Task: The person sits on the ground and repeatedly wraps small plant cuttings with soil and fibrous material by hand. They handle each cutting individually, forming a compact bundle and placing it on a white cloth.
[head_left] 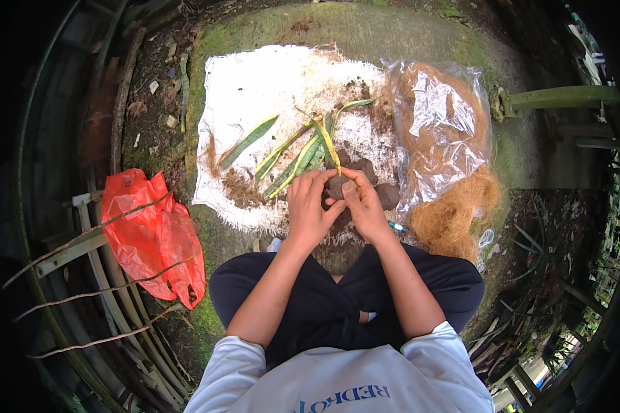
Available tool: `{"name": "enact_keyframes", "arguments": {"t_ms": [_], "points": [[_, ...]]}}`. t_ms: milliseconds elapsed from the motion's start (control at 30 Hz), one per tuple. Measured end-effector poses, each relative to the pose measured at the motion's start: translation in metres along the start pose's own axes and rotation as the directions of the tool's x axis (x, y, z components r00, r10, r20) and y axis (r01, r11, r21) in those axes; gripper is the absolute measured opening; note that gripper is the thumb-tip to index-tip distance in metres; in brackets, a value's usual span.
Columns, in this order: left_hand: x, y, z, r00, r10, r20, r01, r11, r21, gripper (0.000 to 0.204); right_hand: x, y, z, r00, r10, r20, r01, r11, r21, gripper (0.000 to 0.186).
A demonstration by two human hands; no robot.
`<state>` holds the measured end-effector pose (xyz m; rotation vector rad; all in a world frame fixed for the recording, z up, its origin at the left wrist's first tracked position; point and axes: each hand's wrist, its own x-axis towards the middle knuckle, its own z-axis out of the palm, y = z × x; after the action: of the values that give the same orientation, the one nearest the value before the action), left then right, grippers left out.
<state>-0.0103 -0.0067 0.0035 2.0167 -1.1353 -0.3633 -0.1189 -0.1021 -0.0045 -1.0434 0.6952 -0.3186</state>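
Wearing a pale shirt (pixel 303 378), seated cross-legged in dark trousers (pixel 269 292), just short of the near edge of a frayed white sheet (pixel 262 79). Near that edge, pinching a dark earthy lump (pixel 337 187) between left hand (pixel 308 208) and right hand (pixel 365 208), fingers and thumbs curled in. Just above, striped leaf cuttings (pixel 302 160). Little room rightward, with a clear bag of brown fibre (pixel 442 113) along the sheet's edge. Open room at upper left. Well apart, beyond the left edge, a red plastic bag (pixel 151 237).
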Motion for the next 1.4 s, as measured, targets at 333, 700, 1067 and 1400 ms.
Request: {"name": "enact_keyframes", "arguments": {"t_ms": [333,700,1067,1400], "points": [[-0.002,-0.005,0.003,1.000,0.020,-0.014,-0.021,0.998,-0.067,0.055,0.001,0.008,-0.001,0.999,-0.042,-0.012,0.042,0.999,0.031,0.024],[0.002,0.009,-0.004,0.966,-0.202,0.162,0.258,0.703,-0.663,0.050,-0.005,-0.009,0.003,0.972,-0.213,-0.097,0.205,0.975,-0.085,0.029],[-0.025,0.027,-0.013,0.806,-0.395,0.441,0.522,0.124,-0.844,0.028,-0.057,-0.025,0.021,0.912,-0.404,0.071,0.345,0.662,-0.665,0.034],[-0.071,0.044,-0.033,0.783,-0.343,0.519,0.566,0.045,-0.823,0.027,-0.124,-0.041,0.024,0.883,-0.406,0.234,0.408,0.420,-0.811,0.046]]}}
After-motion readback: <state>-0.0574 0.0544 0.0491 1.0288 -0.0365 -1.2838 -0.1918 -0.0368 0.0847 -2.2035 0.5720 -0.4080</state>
